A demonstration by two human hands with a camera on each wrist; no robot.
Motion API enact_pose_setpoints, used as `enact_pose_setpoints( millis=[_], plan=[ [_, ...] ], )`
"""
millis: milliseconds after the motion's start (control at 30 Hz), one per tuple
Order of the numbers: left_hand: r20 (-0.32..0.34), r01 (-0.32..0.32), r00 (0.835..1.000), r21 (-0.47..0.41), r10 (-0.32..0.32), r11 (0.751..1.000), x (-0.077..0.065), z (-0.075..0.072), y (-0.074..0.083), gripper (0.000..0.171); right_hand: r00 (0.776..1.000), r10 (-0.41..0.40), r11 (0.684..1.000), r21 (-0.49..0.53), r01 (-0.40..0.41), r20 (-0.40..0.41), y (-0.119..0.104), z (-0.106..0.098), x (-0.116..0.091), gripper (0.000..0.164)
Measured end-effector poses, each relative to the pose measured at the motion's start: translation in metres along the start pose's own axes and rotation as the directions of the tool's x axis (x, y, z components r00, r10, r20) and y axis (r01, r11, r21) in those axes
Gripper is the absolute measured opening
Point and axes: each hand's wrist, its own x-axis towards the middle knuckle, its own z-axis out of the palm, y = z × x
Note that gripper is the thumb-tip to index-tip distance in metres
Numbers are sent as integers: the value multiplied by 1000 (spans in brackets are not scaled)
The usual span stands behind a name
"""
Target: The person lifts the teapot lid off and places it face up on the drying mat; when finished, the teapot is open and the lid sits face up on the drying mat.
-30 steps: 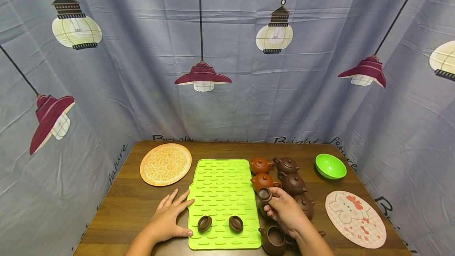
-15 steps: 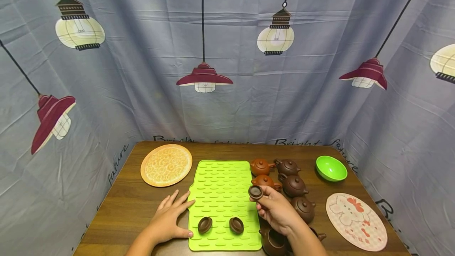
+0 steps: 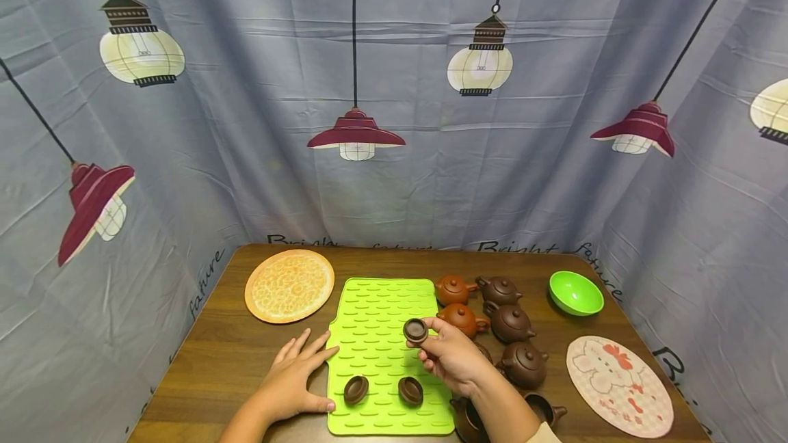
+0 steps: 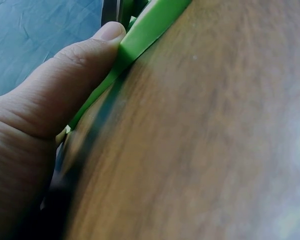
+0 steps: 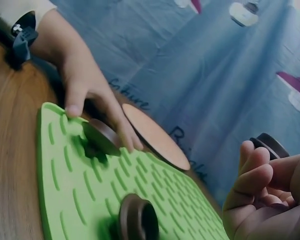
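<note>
- Beneath the green mat [image 3: 382, 306], a wood-grain table [image 3: 203, 361]; beyond the mat and round to both sides, a grey-blue curtain [image 3: 258, 87] printed with hanging lamps [image 3: 356, 134];
- left of the mat, toward its far corner, a round orange placemat [image 3: 289, 286];
- right of the mat, two reddish teapots [image 3: 453, 289] close to its edge; dark brown teapots [image 3: 523, 364] farther right, some partly hidden by the right forearm [image 3: 505, 405], which cuts across the mat's near right side;
- well to the mat's right, a green bowl [image 3: 576, 293] and, nearer, a pink rabbit placemat [image 3: 618, 388];
- on the mat's near part, two brown lids [image 3: 356, 390], set apart, tilted, hollow undersides showing;
- above the mat's right half, the held lid [image 3: 415, 330], clear of the surface; the right hand [image 3: 452, 357] has its grip closed, pinching it between thumb and fingers;
- at the mat's left edge, the left hand [image 3: 292, 381], grip spread wide and holding nothing, thumb touching the rim.
</note>
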Motion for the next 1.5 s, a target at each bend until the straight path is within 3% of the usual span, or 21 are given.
enact_pose_setpoints(
  millis=[400, 700, 1200, 1500],
  plan=[
    [19, 11, 1000, -9, -11, 1000, -1, -3, 1, 112, 999, 32, 991, -132, -29, 21, 19, 37, 29, 24],
    [34, 11, 999, -7, -11, 1000, -1, -6, 1, 112, 999, 19, 971, -238, -29, -48, 31, 56, 49, 19],
    [45, 22, 999, -24, -21, 999, 1, -2, 2, 110, 991, 49, 877, -469, -102, -123, 41, 72, 61, 7],
    [42, 29, 999, -35, -28, 999, 0, -3, 2, 110, 982, 47, 842, -522, -136, -180, 41, 84, 63, 7]
  ],
)
